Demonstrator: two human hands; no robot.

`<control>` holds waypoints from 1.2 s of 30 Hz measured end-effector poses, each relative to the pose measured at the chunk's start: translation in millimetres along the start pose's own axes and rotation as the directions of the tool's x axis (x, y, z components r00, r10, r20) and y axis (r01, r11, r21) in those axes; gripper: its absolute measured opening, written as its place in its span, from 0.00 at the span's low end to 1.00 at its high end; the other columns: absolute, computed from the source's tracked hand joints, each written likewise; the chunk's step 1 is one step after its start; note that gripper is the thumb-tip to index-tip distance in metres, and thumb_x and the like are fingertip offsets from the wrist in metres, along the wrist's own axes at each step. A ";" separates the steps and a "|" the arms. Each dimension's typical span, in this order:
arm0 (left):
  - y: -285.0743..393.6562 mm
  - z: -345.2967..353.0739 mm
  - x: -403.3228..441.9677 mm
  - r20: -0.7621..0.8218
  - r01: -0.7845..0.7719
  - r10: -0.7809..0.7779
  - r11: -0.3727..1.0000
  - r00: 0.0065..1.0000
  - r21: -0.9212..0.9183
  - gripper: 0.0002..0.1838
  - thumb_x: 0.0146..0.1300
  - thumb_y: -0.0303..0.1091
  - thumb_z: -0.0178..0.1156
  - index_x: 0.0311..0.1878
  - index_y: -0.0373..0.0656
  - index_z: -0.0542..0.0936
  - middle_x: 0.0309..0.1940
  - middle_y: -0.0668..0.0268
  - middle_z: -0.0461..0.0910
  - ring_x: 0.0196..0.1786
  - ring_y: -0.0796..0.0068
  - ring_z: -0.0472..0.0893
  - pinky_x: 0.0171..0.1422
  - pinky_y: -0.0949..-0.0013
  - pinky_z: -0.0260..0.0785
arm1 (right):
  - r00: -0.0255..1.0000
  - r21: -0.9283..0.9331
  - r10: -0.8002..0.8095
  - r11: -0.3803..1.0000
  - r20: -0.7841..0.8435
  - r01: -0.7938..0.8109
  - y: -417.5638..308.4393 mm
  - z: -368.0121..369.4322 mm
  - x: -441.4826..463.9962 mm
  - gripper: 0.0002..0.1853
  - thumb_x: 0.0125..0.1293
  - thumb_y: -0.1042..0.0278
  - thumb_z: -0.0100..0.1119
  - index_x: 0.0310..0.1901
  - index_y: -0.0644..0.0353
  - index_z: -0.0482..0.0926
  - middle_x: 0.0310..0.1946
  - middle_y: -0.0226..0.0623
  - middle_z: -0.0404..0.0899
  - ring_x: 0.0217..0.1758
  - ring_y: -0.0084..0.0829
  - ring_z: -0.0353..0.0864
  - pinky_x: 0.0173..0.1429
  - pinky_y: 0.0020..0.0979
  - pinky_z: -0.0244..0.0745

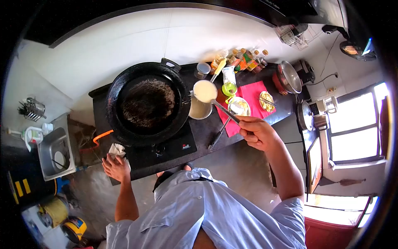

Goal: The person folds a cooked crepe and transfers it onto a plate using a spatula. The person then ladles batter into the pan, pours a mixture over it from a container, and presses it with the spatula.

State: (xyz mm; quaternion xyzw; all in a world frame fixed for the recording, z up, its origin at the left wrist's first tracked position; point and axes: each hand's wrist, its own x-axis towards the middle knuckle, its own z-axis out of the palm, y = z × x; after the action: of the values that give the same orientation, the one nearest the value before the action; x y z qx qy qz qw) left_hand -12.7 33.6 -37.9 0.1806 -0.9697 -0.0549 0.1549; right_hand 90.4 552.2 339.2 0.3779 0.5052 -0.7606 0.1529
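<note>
My right hand point(259, 133) is wrapped round the dark handle of a ladle point(205, 91). Pale, creamy liquid fills the ladle's bowl, which hangs over a pot point(200, 111) of similar pale liquid and partly hides it. Left of these, a large black wok point(155, 99) with a brownish, mottled bottom rests on the cooktop point(182, 145). At the wok's near left side, my left hand point(116, 167) has its fingers bent over a crumpled whitish cloth point(117, 149) by the counter edge.
On a red mat point(253, 93) stand a bowl with pale contents point(239, 106), a bowl of yellowish pieces point(267, 101) and a green container point(229, 89). Tongs or a similar utensil point(215, 139) overhang the counter edge. Bottles point(244, 60) line the wall. A sink point(58, 153) is at left.
</note>
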 end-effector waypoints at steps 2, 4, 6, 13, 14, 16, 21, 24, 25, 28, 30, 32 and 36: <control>0.3 -0.9 0.1 0.008 -0.003 0.003 1.000 1.000 -0.008 0.29 0.77 0.57 0.52 0.74 0.55 0.75 0.78 0.53 0.69 0.80 0.48 0.66 0.83 0.44 0.55 | 1.000 -0.030 0.008 1.000 0.008 -0.008 -6.3 13.9 -8.2 0.17 0.79 0.70 0.58 0.66 0.56 0.75 0.31 0.35 0.78 0.14 0.13 0.59 0.13 0.19 0.49; 0.2 -1.9 -0.2 0.044 0.007 -0.007 1.000 0.999 -0.004 0.30 0.78 0.56 0.51 0.76 0.54 0.74 0.79 0.53 0.67 0.81 0.47 0.64 0.84 0.44 0.52 | 1.000 -0.058 0.024 0.998 0.013 -0.023 -9.3 29.8 -12.8 0.18 0.80 0.70 0.58 0.67 0.56 0.75 0.30 0.35 0.78 0.14 0.13 0.60 0.12 0.18 0.51; 0.6 -4.3 0.3 0.067 0.004 -0.004 1.000 0.998 -0.001 0.30 0.78 0.57 0.50 0.77 0.53 0.73 0.80 0.53 0.66 0.82 0.47 0.62 0.85 0.44 0.51 | 0.997 -0.057 0.044 0.998 0.063 -0.041 -5.4 39.5 -9.8 0.19 0.80 0.69 0.58 0.69 0.55 0.76 0.30 0.36 0.78 0.14 0.13 0.61 0.12 0.18 0.52; 1.6 -5.0 -0.2 0.031 0.005 -0.004 1.000 1.000 -0.030 0.31 0.77 0.56 0.52 0.76 0.51 0.74 0.80 0.52 0.66 0.82 0.46 0.63 0.84 0.42 0.51 | 0.958 -0.094 0.158 0.986 0.239 -0.139 25.1 78.9 27.0 0.22 0.80 0.68 0.59 0.72 0.53 0.75 0.30 0.36 0.80 0.15 0.14 0.63 0.14 0.19 0.54; 1.9 -5.8 -0.1 0.019 -0.002 0.003 1.000 1.000 -0.025 0.30 0.77 0.56 0.52 0.76 0.52 0.74 0.79 0.51 0.66 0.81 0.45 0.64 0.84 0.42 0.52 | 0.955 -0.106 0.166 0.984 0.246 -0.144 29.8 87.0 32.9 0.22 0.80 0.68 0.58 0.73 0.54 0.75 0.30 0.35 0.80 0.15 0.14 0.63 0.14 0.19 0.53; 2.1 -7.4 0.0 0.008 -0.007 0.007 1.000 1.000 -0.031 0.30 0.78 0.56 0.51 0.76 0.52 0.74 0.79 0.52 0.66 0.81 0.45 0.64 0.84 0.42 0.52 | 0.958 -0.139 0.185 0.978 0.220 -0.157 36.0 107.3 40.6 0.24 0.81 0.69 0.56 0.76 0.55 0.71 0.30 0.35 0.77 0.16 0.13 0.61 0.15 0.18 0.52; 3.7 -10.4 1.8 0.060 0.031 -0.028 0.997 0.998 -0.064 0.30 0.75 0.54 0.54 0.76 0.52 0.74 0.81 0.52 0.65 0.83 0.48 0.60 0.85 0.42 0.48 | 0.943 -0.215 0.208 0.965 0.261 -0.153 47.8 135.3 72.3 0.26 0.81 0.68 0.57 0.77 0.56 0.69 0.32 0.35 0.78 0.17 0.13 0.64 0.15 0.18 0.53; 6.2 -11.6 1.1 0.047 0.040 -0.037 0.996 0.998 -0.074 0.31 0.74 0.54 0.55 0.75 0.52 0.75 0.80 0.52 0.65 0.83 0.48 0.61 0.85 0.41 0.49 | 0.941 -0.262 0.222 0.953 0.256 -0.154 49.1 148.6 91.3 0.23 0.81 0.67 0.56 0.74 0.55 0.71 0.32 0.33 0.78 0.17 0.14 0.64 0.15 0.20 0.54; 5.6 -12.1 1.8 0.048 0.043 -0.039 0.996 0.998 -0.073 0.31 0.74 0.54 0.55 0.75 0.52 0.75 0.80 0.52 0.65 0.83 0.48 0.60 0.85 0.41 0.49 | 0.939 -0.260 0.228 0.952 0.257 -0.159 47.4 153.0 96.7 0.22 0.81 0.67 0.56 0.73 0.55 0.71 0.32 0.33 0.77 0.17 0.15 0.64 0.15 0.20 0.54; 3.9 -9.4 1.8 0.040 0.038 -0.035 0.997 0.999 -0.073 0.31 0.74 0.55 0.55 0.75 0.52 0.75 0.80 0.52 0.65 0.83 0.48 0.60 0.85 0.42 0.48 | 0.940 -0.264 0.233 0.950 0.248 -0.166 44.0 162.2 116.8 0.19 0.82 0.67 0.55 0.70 0.56 0.73 0.32 0.33 0.76 0.17 0.15 0.63 0.15 0.21 0.53; 4.6 -11.2 2.2 0.043 0.037 -0.034 0.997 0.998 -0.073 0.31 0.73 0.55 0.55 0.74 0.52 0.75 0.80 0.52 0.65 0.83 0.48 0.61 0.85 0.42 0.47 | 0.946 -0.272 0.220 0.950 0.238 -0.152 38.2 168.6 125.2 0.19 0.82 0.68 0.55 0.70 0.57 0.73 0.33 0.34 0.76 0.17 0.16 0.63 0.15 0.21 0.53; 5.1 -13.3 2.6 0.048 0.035 -0.031 0.997 0.998 -0.075 0.31 0.73 0.54 0.55 0.74 0.52 0.75 0.80 0.52 0.65 0.83 0.48 0.60 0.85 0.42 0.47 | 0.953 -0.286 0.201 0.949 0.229 -0.131 32.7 172.8 133.9 0.20 0.81 0.69 0.55 0.71 0.57 0.72 0.34 0.35 0.76 0.17 0.16 0.62 0.15 0.21 0.53; 5.5 -12.9 2.8 0.041 0.031 -0.027 0.996 0.999 -0.084 0.31 0.74 0.54 0.55 0.74 0.52 0.76 0.80 0.52 0.65 0.83 0.48 0.60 0.85 0.42 0.47 | 0.962 -0.277 0.179 0.954 0.206 -0.118 20.1 174.5 147.7 0.21 0.80 0.70 0.56 0.72 0.58 0.72 0.34 0.36 0.77 0.17 0.16 0.63 0.15 0.21 0.54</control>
State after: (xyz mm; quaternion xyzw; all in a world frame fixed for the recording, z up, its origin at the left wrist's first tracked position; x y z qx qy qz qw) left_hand -12.9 37.0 -24.1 0.1869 -0.9667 -0.1016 0.1421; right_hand -69.2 411.1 253.9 0.3013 0.5504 -0.7118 0.3156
